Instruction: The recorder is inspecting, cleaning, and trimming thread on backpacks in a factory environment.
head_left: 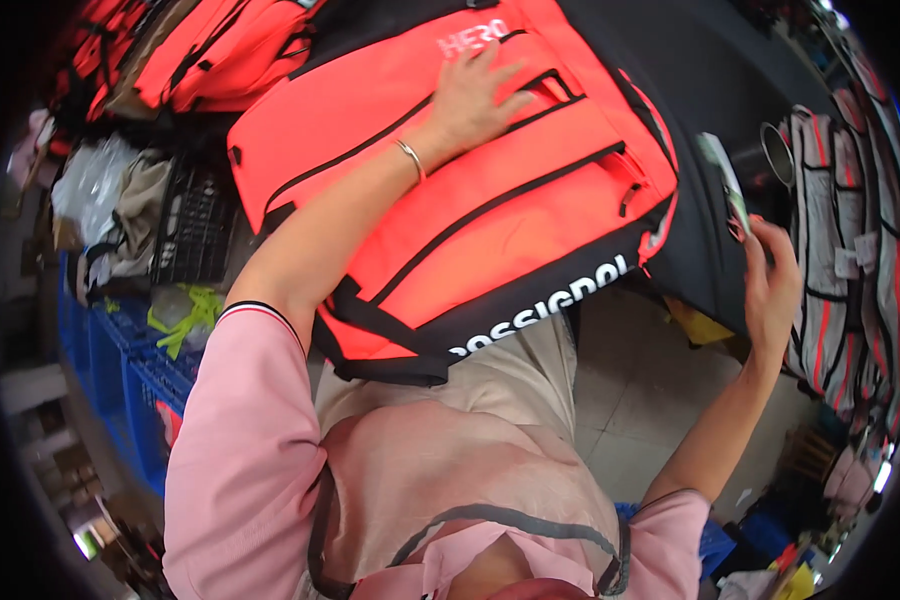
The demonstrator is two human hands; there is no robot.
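Note:
A large bright orange-red bag (530, 225) with black zips, black trim and white lettering lies across the dark table, its near edge hanging over my lap. My left hand (470, 98) rests flat on its upper face with the fingers spread, holding nothing. Off the bag's right side, my right hand (773, 280) has its fingers closed at the lower end of a slim, long object (728, 182). That object is pale with some dark and pink parts, too blurred for me to name its kind.
More orange-red bags (220, 55) are piled at the far left. Below them stand a black crate (192, 225) with cloth and clear plastic beside it, and blue crates (120, 370). Grey bags with orange stripes (830, 260) are stacked at the right, near a round metal-rimmed thing (776, 153).

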